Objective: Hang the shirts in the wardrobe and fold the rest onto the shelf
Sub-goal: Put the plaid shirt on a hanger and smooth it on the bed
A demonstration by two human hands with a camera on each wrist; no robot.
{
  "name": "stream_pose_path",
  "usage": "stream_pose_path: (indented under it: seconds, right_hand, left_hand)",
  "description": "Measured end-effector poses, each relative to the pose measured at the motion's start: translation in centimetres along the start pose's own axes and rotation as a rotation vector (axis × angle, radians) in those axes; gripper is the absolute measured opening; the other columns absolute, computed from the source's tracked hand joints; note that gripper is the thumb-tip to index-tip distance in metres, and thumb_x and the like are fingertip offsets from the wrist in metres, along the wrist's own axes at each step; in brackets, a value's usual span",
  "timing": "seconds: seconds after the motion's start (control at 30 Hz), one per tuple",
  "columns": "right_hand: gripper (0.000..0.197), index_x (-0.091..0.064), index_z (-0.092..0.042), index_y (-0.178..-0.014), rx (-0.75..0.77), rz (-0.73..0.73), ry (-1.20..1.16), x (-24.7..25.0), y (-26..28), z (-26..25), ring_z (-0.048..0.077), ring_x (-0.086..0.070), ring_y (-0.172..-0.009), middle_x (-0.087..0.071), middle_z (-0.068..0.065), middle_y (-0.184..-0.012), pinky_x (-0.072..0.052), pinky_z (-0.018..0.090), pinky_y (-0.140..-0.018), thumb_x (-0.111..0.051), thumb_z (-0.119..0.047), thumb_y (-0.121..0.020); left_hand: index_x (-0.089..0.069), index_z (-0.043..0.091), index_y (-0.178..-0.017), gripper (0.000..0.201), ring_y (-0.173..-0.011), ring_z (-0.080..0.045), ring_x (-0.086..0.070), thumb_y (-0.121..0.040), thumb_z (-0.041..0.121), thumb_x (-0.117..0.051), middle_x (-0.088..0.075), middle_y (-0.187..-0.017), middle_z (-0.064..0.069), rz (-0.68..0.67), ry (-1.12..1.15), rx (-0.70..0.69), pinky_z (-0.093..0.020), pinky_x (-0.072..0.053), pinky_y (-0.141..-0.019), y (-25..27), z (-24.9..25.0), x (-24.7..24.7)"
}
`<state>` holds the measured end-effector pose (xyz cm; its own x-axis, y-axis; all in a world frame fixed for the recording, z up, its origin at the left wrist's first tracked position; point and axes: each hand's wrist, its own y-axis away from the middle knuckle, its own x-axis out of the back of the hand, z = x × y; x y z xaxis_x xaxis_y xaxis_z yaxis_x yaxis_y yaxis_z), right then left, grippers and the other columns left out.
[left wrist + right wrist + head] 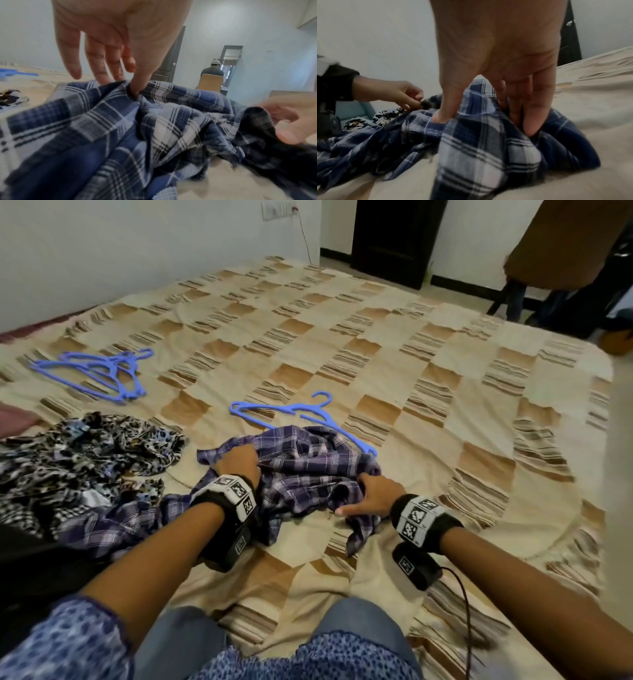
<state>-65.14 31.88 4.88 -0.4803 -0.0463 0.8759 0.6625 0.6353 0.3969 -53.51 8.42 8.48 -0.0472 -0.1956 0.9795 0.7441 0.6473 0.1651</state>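
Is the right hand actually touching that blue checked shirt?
Touching. In the right wrist view the right hand pinches a fold of the plaid shirt between thumb and fingers.

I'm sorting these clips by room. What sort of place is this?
Most likely a bedroom in a home. A wide bed with a checked cover fills the view, with blue plastic hangers and a plaid shirt lying on it, plus a dark door in a plain white wall.
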Motion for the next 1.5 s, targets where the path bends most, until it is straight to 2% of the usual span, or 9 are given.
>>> stream_pose_path:
  seconds: [0.17, 0.3, 0.43, 0.53, 0.63, 0.87, 1.0, 1.2, 1.5]
  right_hand:
    - [0.03, -0.055, -0.003, -0.116, 0.001, 0.092, -0.04, 1.1, 0.6, -1.5, 0.033, -0.055, -0.11, -0.059, 0.016, -0.119, -0.046, 0.037, -0.087, -0.051, -0.016, -0.089]
    - [0.027, -0.06, 0.015, -0.101, 0.08, 0.123, -0.273, 6.2, 2.1, -3.8, 0.043, -0.058, -0.095, -0.061, 0.031, -0.099, -0.047, 0.046, -0.083, -0.043, 0.005, -0.083]
    - [0.025, -0.065, 0.006, -0.098, 0.252, 0.167, -0.19, 12.6, 5.4, -8.3, 0.023, -0.049, -0.081, -0.056, 0.011, -0.088, -0.03, 0.027, -0.064, -0.046, -0.003, -0.084]
    - [0.036, -0.068, 0.001, -0.097, 0.305, 0.305, -0.121, 17.0, 7.7, -10.3, 0.019, -0.048, -0.08, -0.059, 0.012, -0.087, -0.028, 0.024, -0.064, -0.052, -0.021, -0.074]
    - [0.021, -0.067, 0.0, -0.097, 0.333, 0.375, -0.035, 19.8, 10.1, -12.9, 0.022, -0.052, -0.081, -0.065, 0.018, -0.096, -0.036, 0.026, -0.066, -0.059, -0.006, -0.079]
    - [0.021, -0.067, -0.002, -0.104, 0.426, 0.449, 0.145, 23.8, 15.7, -17.7, 0.023, -0.056, -0.092, -0.065, 0.015, -0.106, -0.033, 0.022, -0.068, -0.062, -0.011, -0.086]
    - [0.022, -0.07, -0.002, -0.102, 0.429, 0.516, 0.212, 25.1, 18.0, -18.4, 0.024, -0.059, -0.093, -0.067, 0.012, -0.099, -0.043, 0.029, -0.073, -0.057, -0.002, -0.083]
    - [0.02, -0.068, 0.003, -0.101, 0.424, 0.749, 0.165, 27.7, 19.0, -17.5, 0.034, -0.059, -0.096, -0.065, 0.021, -0.1, -0.048, 0.039, -0.084, -0.06, -0.008, -0.085]
    - [0.016, -0.066, -0.006, -0.093, 0.426, 0.472, -0.182, 28.0, 17.7, -15.8, 0.019, -0.056, -0.081, -0.061, 0.003, -0.084, -0.043, 0.031, -0.076, -0.072, -0.015, -0.082]
  left_hand:
    - [-0.062, 0.021, -0.096, 0.014, -0.118, -0.027, -0.04, -0.083, 0.025, -0.066, -0.05, -0.116, -0.004, -0.033, -0.083, -0.2, -0.045, -0.034, -0.097, 1.1, 1.5, -0.3]
    - [-0.055, 0.022, -0.098, 0.057, -0.101, -0.023, -0.052, -0.066, 0.068, -0.067, -0.054, -0.098, 0.002, -0.114, 0.206, -0.391, -0.043, -0.044, -0.088, 2.9, 4.3, 1.6]
    - [-0.051, 0.016, -0.079, 0.04, -0.074, -0.025, -0.055, -0.079, 0.054, -0.063, -0.053, -0.072, -0.001, -0.047, 0.385, -0.413, -0.029, -0.035, -0.058, 5.2, 6.6, 6.9]
    - [-0.058, 0.02, -0.083, 0.029, -0.085, -0.026, -0.061, -0.073, 0.044, -0.069, -0.064, -0.085, -0.006, 0.026, 0.509, -0.427, -0.033, -0.049, -0.071, 6.8, 6.5, 11.4]
    - [-0.051, 0.017, -0.112, 0.05, -0.09, -0.025, -0.059, -0.074, 0.04, -0.073, -0.061, -0.099, -0.006, -0.006, 0.493, -0.471, -0.033, -0.047, -0.074, 9.0, 6.6, 15.2]
    - [-0.057, 0.012, -0.075, 0.015, -0.075, -0.029, -0.057, -0.085, 0.022, -0.058, -0.056, -0.074, -0.011, 0.187, 0.213, -0.381, -0.029, -0.037, -0.062, 12.5, 3.9, 22.2]
    - [-0.065, 0.008, -0.093, 0.014, -0.091, -0.031, -0.064, -0.086, 0.018, -0.058, -0.066, -0.093, -0.014, 0.223, 0.017, -0.237, -0.033, -0.048, -0.074, 13.9, -0.9, 23.4]
    - [-0.065, 0.015, -0.083, 0.015, -0.082, -0.023, -0.055, -0.082, 0.004, -0.055, -0.057, -0.081, -0.011, 0.339, 0.408, -0.152, -0.023, -0.036, -0.07, 14.6, -7.7, 27.0]
    - [-0.064, -0.002, -0.104, 0.027, -0.106, -0.035, -0.057, -0.086, 0.017, -0.066, -0.063, -0.112, -0.025, 0.586, 0.492, -0.127, -0.032, -0.041, -0.086, 15.2, -13.6, 33.8]
